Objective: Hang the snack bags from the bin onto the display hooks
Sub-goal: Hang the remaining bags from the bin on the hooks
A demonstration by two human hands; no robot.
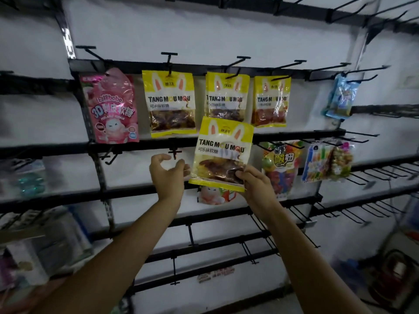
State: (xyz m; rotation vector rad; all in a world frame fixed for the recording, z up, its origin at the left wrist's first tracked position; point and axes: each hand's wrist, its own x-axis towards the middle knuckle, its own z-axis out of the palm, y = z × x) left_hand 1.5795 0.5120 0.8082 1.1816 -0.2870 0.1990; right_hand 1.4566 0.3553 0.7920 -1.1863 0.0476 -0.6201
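Wall display of black metal rails and hooks, mid-task. At ten o'clock hangs a pink glossy plastic candy bag (pixel 111 106), already on its hook. To its right, along the same upper black rail (pixel 136 65), three yellow-and-clear plastic gummy bags (pixel 171 104) hang side by side, so that row appears largely stocked. Just below, at the centre, a bare black T-ended hook (pixel 174 152) projects from the middle rail; by judgement it is the nearest free peg.

The left hand (pixel 169 173) is empty, fingers curled and apart, just beside the lower left edge of the held yellow gummy bag (pixel 223 152). This bag is upright, not yet on any hook, its top overlapping the bottom of the middle hung bag. The right hand (pixel 255 184) is pinched on its lower right corner.

At three o'clock hang a multicoloured sour-candy bag (pixel 281 165) and striped clear packets (pixel 326 163); at two o'clock, a blue packet (pixel 342 96). Many bare hooks remain at one, four and five o'clock, so room is ample. The bin is not in view, so the number of bags left cannot be told.
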